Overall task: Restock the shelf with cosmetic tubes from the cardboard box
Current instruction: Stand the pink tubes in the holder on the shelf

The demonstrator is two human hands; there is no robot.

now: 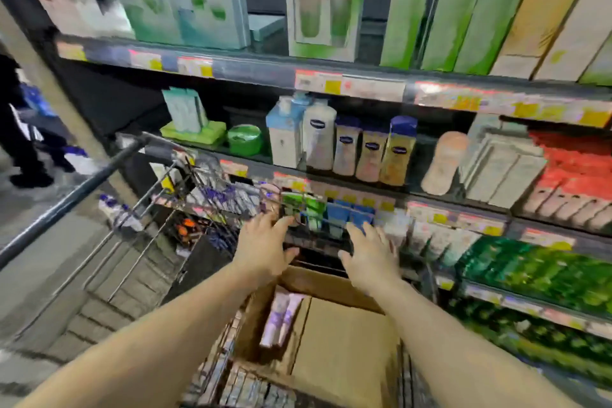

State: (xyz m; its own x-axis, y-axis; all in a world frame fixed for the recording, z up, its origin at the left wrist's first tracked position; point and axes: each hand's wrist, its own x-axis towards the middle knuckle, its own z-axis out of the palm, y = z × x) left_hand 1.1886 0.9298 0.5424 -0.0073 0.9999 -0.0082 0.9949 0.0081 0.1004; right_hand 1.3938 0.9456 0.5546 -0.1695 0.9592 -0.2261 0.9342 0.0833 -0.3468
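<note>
Both hands reach forward over the cardboard box (337,338), which sits in a wire cart (172,209) drawn up against the shelf (457,219). Left hand (263,247) and right hand (371,257): fingers spread apart, holding nothing, near the shelf front where green and blue tubes (326,215) stand. Pale cosmetic tubes (280,318) lie in the box's open slot. Frame blurred.

Judged step: empty-handed at the shelf, tidying or between loads. Next: reach down into the box and grip tubes.

Head view, down onto near shelf (331,195)
</note>
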